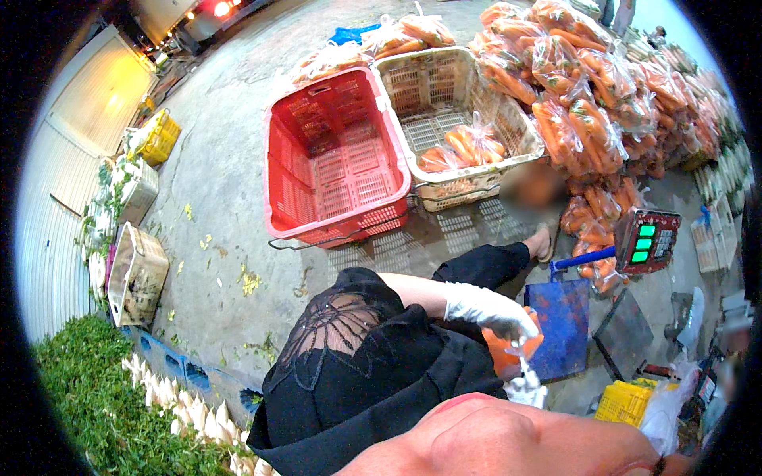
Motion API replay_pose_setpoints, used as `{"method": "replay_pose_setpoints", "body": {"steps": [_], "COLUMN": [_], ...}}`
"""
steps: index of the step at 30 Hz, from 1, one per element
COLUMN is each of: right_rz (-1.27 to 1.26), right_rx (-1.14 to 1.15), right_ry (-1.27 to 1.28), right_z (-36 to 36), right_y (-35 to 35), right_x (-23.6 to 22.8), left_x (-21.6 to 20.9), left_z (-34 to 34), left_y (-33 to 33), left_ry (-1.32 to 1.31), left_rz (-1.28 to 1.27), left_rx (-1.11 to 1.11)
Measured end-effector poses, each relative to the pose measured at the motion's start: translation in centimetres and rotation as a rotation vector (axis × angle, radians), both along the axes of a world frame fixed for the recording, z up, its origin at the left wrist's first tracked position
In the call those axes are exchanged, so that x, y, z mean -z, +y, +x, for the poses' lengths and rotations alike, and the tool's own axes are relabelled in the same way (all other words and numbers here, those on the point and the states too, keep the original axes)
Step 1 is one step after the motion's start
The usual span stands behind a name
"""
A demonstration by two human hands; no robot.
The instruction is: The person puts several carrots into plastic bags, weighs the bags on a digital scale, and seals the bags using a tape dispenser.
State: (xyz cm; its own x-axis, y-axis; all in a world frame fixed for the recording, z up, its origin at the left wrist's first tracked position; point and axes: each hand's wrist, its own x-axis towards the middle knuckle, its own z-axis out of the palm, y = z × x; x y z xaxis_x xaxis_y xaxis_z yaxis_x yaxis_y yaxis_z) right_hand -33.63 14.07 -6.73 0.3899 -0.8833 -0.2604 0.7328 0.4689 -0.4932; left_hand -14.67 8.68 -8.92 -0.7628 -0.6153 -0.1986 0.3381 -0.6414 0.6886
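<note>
White work gloves cover both my hands, which meet over a clear plastic bag of carrots (pixel 506 354) close to my body. My left hand (pixel 498 312) reaches in from the left and is closed on the upper part of the bag. Lower down, my right hand (pixel 526 389) pinches at the bag's gathered plastic; its arm is hidden and its fingers show only in part. Just right of the bag is the blue platform (pixel 562 329) of a scale, with its display (pixel 647 243) lit green on a blue post.
A red crate (pixel 341 151) stands ahead, touching a whitish crate (pixel 480 176) with bagged carrots inside. Bagged carrots (pixel 583 131) are heaped at the far right. A yellow basket (pixel 625 403) sits at the lower right. White radishes (pixel 186 404) with greens lie at the lower left.
</note>
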Motion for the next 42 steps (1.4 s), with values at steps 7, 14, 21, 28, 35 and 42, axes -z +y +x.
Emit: {"method": "replay_pose_setpoints", "body": {"steps": [7, 14, 21, 28, 35, 42], "right_rz": [-0.224, -0.318, -0.346, -0.239, 0.056, 0.147], "right_rx": [-0.403, -0.291, -0.226, -0.164, 0.207, 0.208], "right_ry": [0.998, -0.107, 0.290, -0.092, -0.028, -0.231], "right_z": [-4.2, -5.0, -2.5, -2.0, 0.2, -0.2], "right_y": [-0.3, 0.7, -1.8, -0.3, -0.3, -0.2], "right_x": [0.0, 1.2, 0.5, 0.1, -0.5, 0.4], "left_x": [-5.3, -2.6, -4.9, -7.1, -9.4, -5.3], "left_z": [2.6, -0.6, -0.9, -0.4, -0.4, -0.9], "left_y": [-5.8, -5.8, -3.6, -1.0, 1.4, 1.2], "left_ry": [0.221, 0.410, 0.067, -0.286, -0.494, -0.370], "left_rz": [0.304, -0.055, -0.495, -0.522, -0.518, -0.513], "left_rx": [-0.502, -0.540, -0.387, -0.199, -0.076, -0.098]}}
